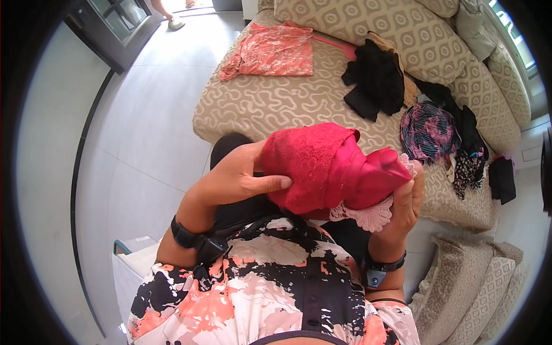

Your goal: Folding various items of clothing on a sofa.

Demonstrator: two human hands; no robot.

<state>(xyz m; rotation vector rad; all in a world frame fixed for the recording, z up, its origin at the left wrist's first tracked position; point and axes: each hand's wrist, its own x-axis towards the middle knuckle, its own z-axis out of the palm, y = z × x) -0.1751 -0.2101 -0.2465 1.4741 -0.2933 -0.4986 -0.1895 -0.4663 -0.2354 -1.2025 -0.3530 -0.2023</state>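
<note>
A red lace garment (310, 164) is held up before my body, bunched into smooth shiny folds toward its right side. My left hand (246, 177) grips its left edge, thumb on the front and the fingers hidden behind the cloth. My right hand (405, 202) pinches the gathered right end between thumb and fingers. Pale pink crocheted lace trim (366, 215) hangs below the folds beside my right hand, and a bit more of it shows above the thumb. Dark bands with small devices are on both my wrists.
A patterned sofa (267, 103) stands ahead, bearing a coral printed garment (276, 49), black clothing (375, 79) and a striped floral cloth (429, 131). Cushions (461, 284) are piled at lower right. A person's foot (176, 22) shows by the door. A white container (133, 263) is at my left.
</note>
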